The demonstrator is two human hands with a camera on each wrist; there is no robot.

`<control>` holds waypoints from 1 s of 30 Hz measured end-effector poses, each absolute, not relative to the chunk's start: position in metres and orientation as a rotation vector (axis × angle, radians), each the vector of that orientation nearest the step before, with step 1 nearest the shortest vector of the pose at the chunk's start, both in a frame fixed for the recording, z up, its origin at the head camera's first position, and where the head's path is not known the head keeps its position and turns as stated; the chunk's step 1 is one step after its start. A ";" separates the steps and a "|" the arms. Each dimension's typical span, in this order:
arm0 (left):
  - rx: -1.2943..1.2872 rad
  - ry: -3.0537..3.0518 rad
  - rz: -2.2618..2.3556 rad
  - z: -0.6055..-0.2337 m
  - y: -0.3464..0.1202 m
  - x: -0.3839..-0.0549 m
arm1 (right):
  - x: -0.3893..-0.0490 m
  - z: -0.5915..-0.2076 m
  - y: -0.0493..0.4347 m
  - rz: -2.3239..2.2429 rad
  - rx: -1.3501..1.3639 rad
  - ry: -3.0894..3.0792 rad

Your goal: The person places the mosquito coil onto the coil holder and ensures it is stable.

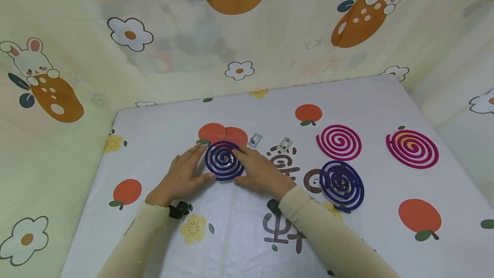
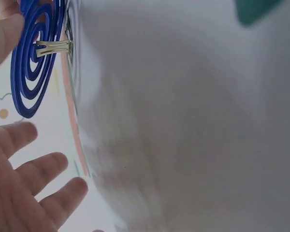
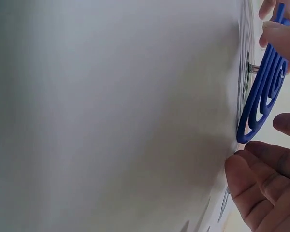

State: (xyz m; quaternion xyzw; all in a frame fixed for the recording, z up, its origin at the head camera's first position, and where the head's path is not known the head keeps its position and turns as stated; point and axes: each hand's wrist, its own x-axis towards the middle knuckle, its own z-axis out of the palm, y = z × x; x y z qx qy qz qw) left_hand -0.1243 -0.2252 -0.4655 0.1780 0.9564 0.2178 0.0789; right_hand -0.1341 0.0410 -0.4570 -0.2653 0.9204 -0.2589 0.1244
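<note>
Cream curtains with rabbit prints hang behind the white-covered desk. Left hand: fingers parted, gripping nothing, beside a dark blue mosquito coil with a metal stand at its middle. Right hand: fingers loosely parted at that coil's right rim, without a clear grip. Rightward lie two small metal pieces, then a magenta coil above another blue coil, then a second magenta coil.

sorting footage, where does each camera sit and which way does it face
Head: on head, facing forward and down at cloth; left hand, right hand, sleeves show.
Left wrist: on that wrist, looking across cloth, blue spiral at left edge; left fingers show.
Right wrist: on that wrist, same spiral at right edge; right fingers show.
The wrist views share that spiral.
</note>
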 end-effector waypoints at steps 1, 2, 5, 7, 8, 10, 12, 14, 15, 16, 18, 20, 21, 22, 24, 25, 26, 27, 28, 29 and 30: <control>0.530 2.865 0.658 -0.465 -0.224 -0.125 | -0.133 -0.456 0.043 -0.755 -0.771 2.686; 0.525 2.870 0.661 -0.465 -0.223 -0.125 | -0.132 -0.455 0.045 -0.759 -0.770 2.689; 0.509 2.884 0.654 -0.463 -0.218 -0.126 | -0.129 -0.450 0.053 -0.771 -0.773 2.714; 0.507 2.894 0.642 -0.461 -0.214 -0.127 | -0.127 -0.447 0.059 -0.755 -0.773 2.745; 0.508 2.899 0.633 -0.460 -0.211 -0.127 | -0.126 -0.446 0.063 -0.742 -0.775 2.765; 0.514 2.911 0.630 -0.456 -0.206 -0.127 | -0.125 -0.443 0.071 -0.702 -0.773 2.811; 0.529 2.932 0.618 -0.452 -0.200 -0.128 | -0.123 -0.437 0.082 -0.666 -0.746 2.848; 0.563 2.957 0.612 -0.448 -0.193 -0.128 | -0.122 -0.430 0.097 -0.639 -0.701 2.874; 0.586 2.970 0.607 -0.446 -0.189 -0.128 | -0.121 -0.424 0.104 -0.634 -0.672 2.881; 0.613 2.981 0.595 -0.444 -0.184 -0.128 | -0.122 -0.419 0.113 -0.630 -0.642 2.891; 0.680 2.994 0.566 -0.440 -0.174 -0.129 | -0.124 -0.410 0.131 -0.617 -0.582 2.908; 0.751 3.000 0.528 -0.437 -0.162 -0.131 | -0.128 -0.403 0.151 -0.614 -0.523 2.912; 0.778 2.997 0.510 -0.435 -0.155 -0.132 | -0.130 -0.401 0.160 -0.620 -0.495 2.911; 0.808 2.992 0.487 -0.435 -0.149 -0.133 | -0.133 -0.399 0.170 -0.627 -0.466 2.908; 0.850 2.980 0.430 -0.434 -0.136 -0.135 | -0.139 -0.398 0.188 -0.655 -0.409 2.884; 0.872 2.971 0.398 -0.434 -0.129 -0.136 | -0.142 -0.397 0.197 -0.670 -0.382 2.871; 0.889 2.958 0.358 -0.434 -0.122 -0.137 | -0.146 -0.398 0.205 -0.674 -0.353 2.862; 0.908 2.944 0.314 -0.434 -0.114 -0.138 | -0.150 -0.399 0.213 -0.674 -0.331 2.856; 0.927 2.928 0.267 -0.434 -0.107 -0.138 | -0.154 -0.400 0.221 -0.672 -0.307 2.850; 0.936 2.906 0.226 -0.434 -0.099 -0.139 | -0.158 -0.401 0.228 -0.665 -0.287 2.844; 0.949 2.886 0.192 -0.434 -0.092 -0.139 | -0.161 -0.403 0.235 -0.654 -0.264 2.838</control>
